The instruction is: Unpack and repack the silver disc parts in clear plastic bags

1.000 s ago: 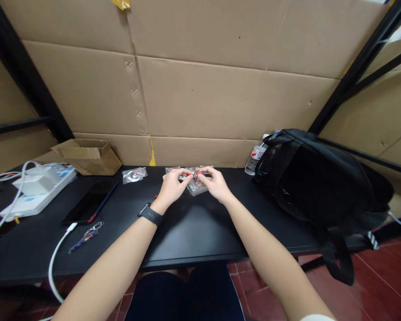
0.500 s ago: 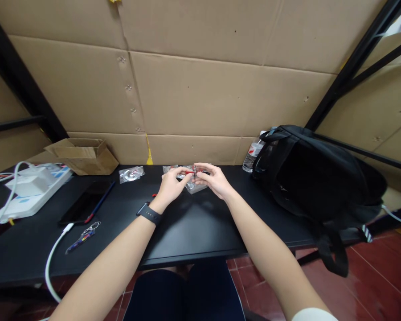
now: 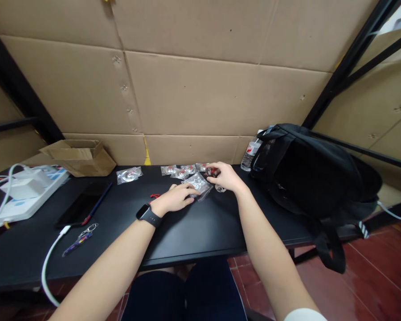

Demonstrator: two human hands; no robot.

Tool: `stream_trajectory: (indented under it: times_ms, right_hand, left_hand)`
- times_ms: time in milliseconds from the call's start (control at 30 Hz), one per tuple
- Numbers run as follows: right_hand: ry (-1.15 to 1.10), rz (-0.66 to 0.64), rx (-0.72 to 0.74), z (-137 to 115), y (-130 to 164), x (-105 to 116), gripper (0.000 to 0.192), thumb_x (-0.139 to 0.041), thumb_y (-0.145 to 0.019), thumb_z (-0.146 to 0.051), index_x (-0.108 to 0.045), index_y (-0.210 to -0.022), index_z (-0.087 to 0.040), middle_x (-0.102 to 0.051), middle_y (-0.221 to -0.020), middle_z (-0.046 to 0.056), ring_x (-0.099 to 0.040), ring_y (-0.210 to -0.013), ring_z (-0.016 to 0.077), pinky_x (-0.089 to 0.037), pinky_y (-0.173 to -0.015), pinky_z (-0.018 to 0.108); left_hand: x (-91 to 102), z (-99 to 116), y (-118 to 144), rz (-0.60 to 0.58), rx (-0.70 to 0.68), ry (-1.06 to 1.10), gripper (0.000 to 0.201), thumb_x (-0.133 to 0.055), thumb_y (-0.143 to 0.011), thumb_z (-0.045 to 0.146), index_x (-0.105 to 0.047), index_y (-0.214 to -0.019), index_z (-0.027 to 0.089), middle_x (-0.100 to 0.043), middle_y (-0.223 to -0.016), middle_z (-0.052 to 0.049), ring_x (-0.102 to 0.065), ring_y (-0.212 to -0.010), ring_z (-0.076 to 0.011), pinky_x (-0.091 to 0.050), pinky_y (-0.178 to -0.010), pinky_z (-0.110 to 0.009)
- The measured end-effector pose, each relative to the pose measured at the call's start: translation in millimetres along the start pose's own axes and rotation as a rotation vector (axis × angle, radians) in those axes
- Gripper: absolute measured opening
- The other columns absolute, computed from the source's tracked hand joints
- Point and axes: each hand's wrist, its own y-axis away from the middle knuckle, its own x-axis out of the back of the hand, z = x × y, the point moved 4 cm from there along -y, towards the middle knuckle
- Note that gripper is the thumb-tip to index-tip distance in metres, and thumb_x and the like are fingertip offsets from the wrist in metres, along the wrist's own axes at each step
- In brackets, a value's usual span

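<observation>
My right hand [image 3: 227, 176] pinches a round, dark and red piece [image 3: 213, 172] whose exact kind I cannot make out, holding it just over the black desk. My left hand [image 3: 177, 198], a black watch on its wrist, lies low with fingers stretched out, its fingertips at the edge of a clear plastic bag [image 3: 200, 182]. Behind the bag are several small clear packets [image 3: 170, 170] with red and silvery contents. Below my right hand a small shiny round item [image 3: 220, 188] partly shows. A small red piece [image 3: 154, 195] is beside my left hand.
Another clear packet [image 3: 129, 175] lies farther left. At the left are an open cardboard box [image 3: 87, 162], a white power strip [image 3: 36, 196], a dark tablet [image 3: 82, 205] and a keychain [image 3: 80, 240]. A water bottle [image 3: 250, 155] and black backpack [image 3: 321, 178] stand right.
My hands, close together before, have moved apart. The left came down to the plastic bag, while the right shifted right with the dark and red piece. The packets behind show more fully.
</observation>
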Motion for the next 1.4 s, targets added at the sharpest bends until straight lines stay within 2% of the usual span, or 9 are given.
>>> stream_trajectory:
  times_ms: [100, 267, 400, 533, 833, 1000, 1100, 1200, 1400]
  right_hand:
    - [0.068, -0.137, -0.047, -4.1, 7.3, 5.3, 0.049, -0.077, -0.070, -0.022, -0.067, -0.118, -0.020, -0.070, -0.087, 0.000, -0.061, -0.070, 0.0132, -0.047, -0.071, 0.024]
    - [0.201, -0.294, -0.042, -22.0, 16.8, 0.9, 0.027, -0.076, -0.067, -0.025, -0.071, -0.093, -0.020, -0.071, -0.084, 0.002, -0.063, -0.075, 0.0157, -0.044, -0.067, 0.023]
    - [0.349, -0.432, -0.118, -25.4, 21.0, -9.5, 0.028, -0.080, -0.061, -0.025, -0.073, -0.089, -0.021, -0.071, -0.083, 0.004, -0.065, -0.079, 0.0199, -0.044, -0.066, 0.024]
    - [0.405, -0.493, -0.155, -24.1, 22.0, -20.1, 0.031, -0.082, -0.059, -0.027, -0.075, -0.088, -0.022, -0.072, -0.088, 0.007, -0.067, -0.083, 0.0227, -0.046, -0.066, 0.026]
    - [0.338, -0.361, -0.079, -23.3, 16.1, -32.8, 0.023, -0.084, -0.063, -0.023, -0.073, -0.083, -0.022, -0.073, -0.085, 0.006, -0.068, -0.075, 0.0223, -0.044, -0.063, 0.027]
    - [0.307, -0.248, -0.063, -21.7, 12.2, -34.6, 0.034, -0.089, -0.062, -0.030, -0.069, -0.089, -0.022, -0.071, -0.086, 0.004, -0.066, -0.075, 0.0213, -0.041, -0.061, 0.026]
    - [0.218, -0.310, -0.035, -18.1, 11.1, -35.1, 0.033, -0.090, -0.060, -0.029, -0.069, -0.085, -0.021, -0.070, -0.081, 0.001, -0.065, -0.072, 0.0188, -0.041, -0.061, 0.024]
    - [0.123, -0.411, 0.002, -13.7, 11.4, -36.9, 0.025, -0.087, -0.063, -0.017, -0.072, -0.083, -0.019, -0.070, -0.076, 0.000, -0.066, -0.073, 0.0164, -0.043, -0.064, 0.023]
    - [0.221, -0.311, -0.047, -10.7, 8.9, -39.7, 0.026, -0.087, -0.066, -0.020, -0.072, -0.086, -0.023, -0.073, -0.085, 0.001, -0.067, -0.076, 0.0177, -0.043, -0.066, 0.024]
  left_hand:
    - [-1.7, 1.5, 0.6, -0.026, -0.008, -0.003, 0.037, -0.048, -0.100, 0.032, -0.061, -0.133, 0.042, -0.056, -0.139, -0.005, -0.057, -0.124, -0.0264, -0.043, -0.098, -0.040]
    - [0.0, 6.5, 0.6, -0.030, 0.012, 0.002, 0.040, -0.050, -0.098, 0.030, -0.061, -0.134, 0.043, -0.055, -0.141, -0.004, -0.053, -0.129, -0.0276, -0.039, -0.103, -0.042]
    - [0.7, 10.4, 0.6, -0.059, 0.033, -0.023, 0.041, -0.052, -0.098, 0.030, -0.060, -0.136, 0.044, -0.053, -0.144, -0.005, -0.050, -0.133, -0.0296, -0.039, -0.105, -0.045]
    - [-1.6, 7.5, 1.0, -0.084, 0.031, -0.033, 0.042, -0.052, -0.098, 0.031, -0.058, -0.137, 0.047, -0.050, -0.148, -0.005, -0.048, -0.136, -0.0303, -0.037, -0.107, -0.047]
    - [-3.4, -2.0, 3.5, -0.172, 0.030, 0.032, 0.045, -0.052, -0.098, 0.034, -0.054, -0.139, 0.051, -0.041, -0.158, -0.004, -0.035, -0.146, -0.0320, -0.029, -0.112, -0.057]
    - [-1.0, 0.8, 4.0, -0.184, 0.047, 0.036, 0.045, -0.053, -0.097, 0.032, -0.055, -0.138, 0.051, -0.040, -0.159, -0.004, -0.033, -0.147, -0.0326, -0.028, -0.113, -0.059]
    - [-0.9, 1.1, 3.9, -0.188, 0.055, 0.039, 0.045, -0.054, -0.096, 0.032, -0.056, -0.138, 0.051, -0.039, -0.160, -0.002, -0.032, -0.148, -0.0335, -0.027, -0.114, -0.060]
    - [-1.4, 0.5, 3.3, -0.187, 0.050, 0.035, 0.045, -0.055, -0.096, 0.033, -0.056, -0.138, 0.050, -0.039, -0.160, -0.003, -0.032, -0.148, -0.0336, -0.026, -0.114, -0.061]
    - [-3.8, -3.1, 1.9, -0.160, 0.039, 0.033, 0.047, -0.055, -0.095, 0.034, -0.055, -0.139, 0.050, -0.038, -0.161, -0.005, -0.034, -0.147, -0.0345, -0.028, -0.112, -0.062]
